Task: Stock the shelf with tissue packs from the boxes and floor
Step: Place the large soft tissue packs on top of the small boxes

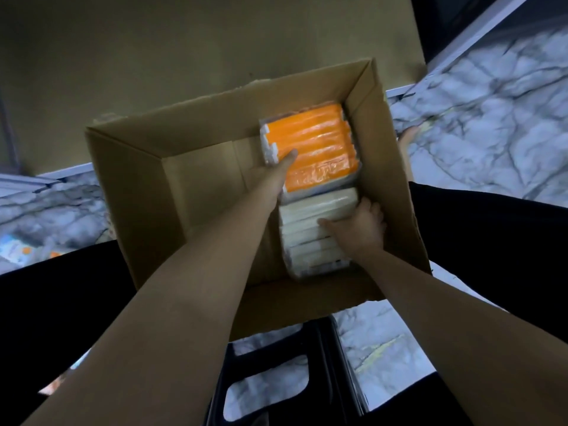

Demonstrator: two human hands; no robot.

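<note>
An open cardboard box (129, 186) sits in front of me on the floor. In its right half lie an orange tissue pack (316, 146) at the far end and a white tissue pack (307, 238) at the near end. My left hand (276, 170) reaches in and grips the left edge of the orange pack; its fingers are hidden under the pack. My right hand (359, 226) grips the right side of the white pack, thumb on top. The left half of the box floor is bare cardboard.
A large plain cardboard sheet (184, 56) rises behind the box. The floor (491, 118) is white and grey marble. A black stool (295, 379) stands below the box's near edge. Blurred tissue packs (18, 247) lie on the floor at far left.
</note>
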